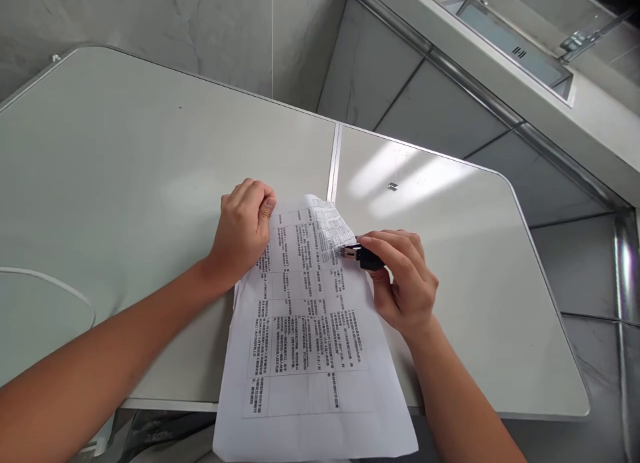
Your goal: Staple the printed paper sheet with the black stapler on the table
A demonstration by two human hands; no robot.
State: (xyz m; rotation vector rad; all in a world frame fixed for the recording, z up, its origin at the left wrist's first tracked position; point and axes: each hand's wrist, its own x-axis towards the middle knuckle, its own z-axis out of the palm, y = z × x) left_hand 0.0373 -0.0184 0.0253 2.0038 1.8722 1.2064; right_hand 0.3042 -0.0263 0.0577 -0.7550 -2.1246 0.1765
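Where the pale table (125, 149) ends on its near side, we see printed sheets (305, 303) running past the edge, and we judge that the overhanging part could sag and drag the paper askew if left unsteadied. Such a slip, we reckon, would also spread any layers lying loosely together, since their left side already looks slightly out of line. At the far right, the bent corner (333, 224) could crease or tear, should the small black tool (369, 257) catch it or press unevenly. The paper lies between the left hand (245, 216), set at the far end of its left edge with fingers curled in, though we cannot tell whether they pinch anything, and the right hand (407, 276), just beside the right edge, thumb and fingers grasping the tool. Smallest of our details is the tool's metal end (351, 252), pointing left over the print near the bent corner; whether it touches the paper, we cannot say.
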